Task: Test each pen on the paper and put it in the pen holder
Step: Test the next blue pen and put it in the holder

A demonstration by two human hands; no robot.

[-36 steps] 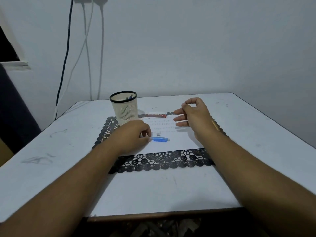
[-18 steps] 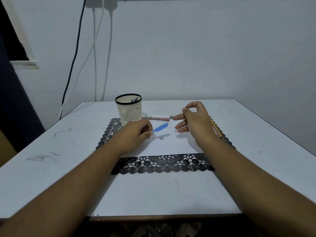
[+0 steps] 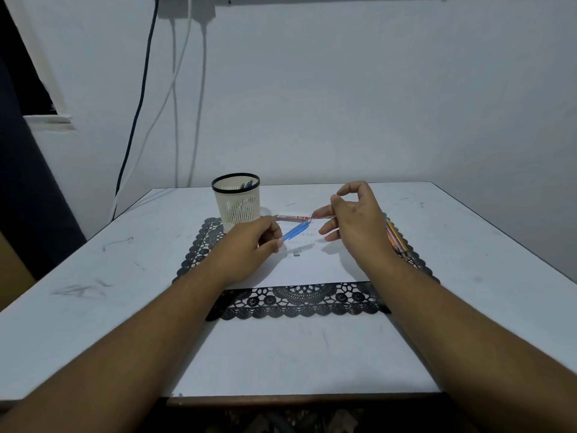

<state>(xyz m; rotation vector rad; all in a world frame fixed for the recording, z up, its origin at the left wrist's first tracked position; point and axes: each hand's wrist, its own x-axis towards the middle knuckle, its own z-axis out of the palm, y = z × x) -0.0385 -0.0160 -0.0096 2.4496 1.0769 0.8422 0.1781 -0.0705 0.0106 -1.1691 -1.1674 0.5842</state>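
1. Some pens already stand in the cream slotted pen holder with a black rim point(image 3: 236, 200).
2. The left hand point(image 3: 249, 245) pinches a translucent blue pen barrel point(image 3: 296, 230) above the white paper point(image 3: 312, 267).
3. The right hand point(image 3: 352, 220) pinches a thin refill-like piece; hard to tell.
4. Coloured pens point(image 3: 396, 238) beside the paper remain, apparently untested.

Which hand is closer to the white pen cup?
Left. The left hand sits just in front of the pen cup, holding a blue pen; the right hand is farther right.

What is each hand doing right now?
Left hand: pinching a blue pen.
Right hand: fingers curled, holding a thin rod-like part.
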